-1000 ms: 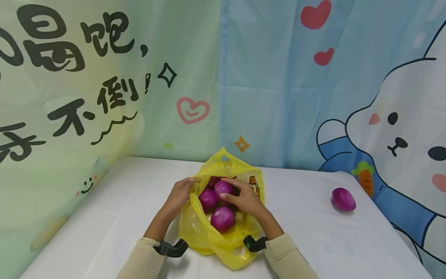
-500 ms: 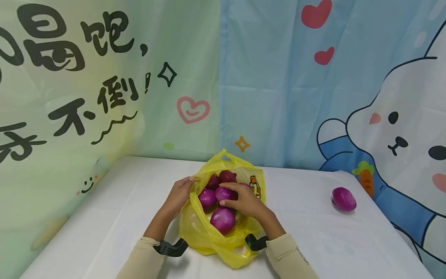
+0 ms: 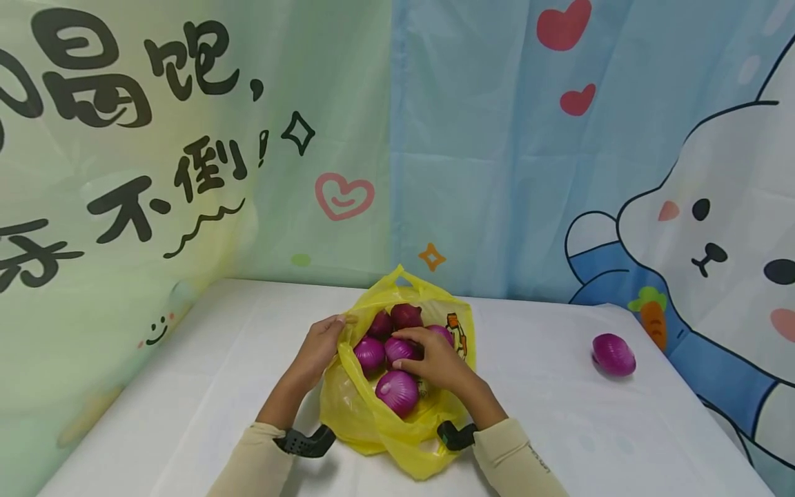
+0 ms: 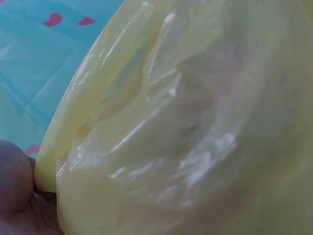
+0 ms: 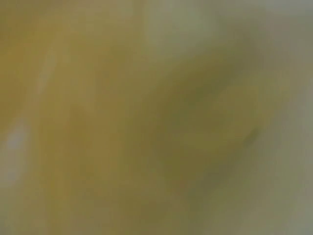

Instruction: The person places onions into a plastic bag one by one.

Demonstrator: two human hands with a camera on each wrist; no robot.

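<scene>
A yellow plastic bag [image 3: 354, 414] lies on the table with its mouth open, and several red onions [image 3: 397, 393] show inside. My left hand [image 3: 319, 351] pinches the bag's left rim between thumb and fingers. In the left wrist view, the thumb [image 4: 13, 176] is at the edge of the translucent plastic. Inside the bag mouth, my right hand [image 3: 439, 359] grips a middle red onion [image 3: 400, 351], with fingers above and thumb below it. Blurred yellow plastic fills the right wrist view, hiding that hand there.
A single red onion [image 3: 613, 355] lies apart on the right of the white-covered table [image 3: 534, 414]. A printed cloth backdrop [image 3: 459, 152] hangs behind the table and along its sides.
My right hand has lowered slightly with the onion it grips, and more onions at the back of the bag now show. My left hand stays on the rim.
</scene>
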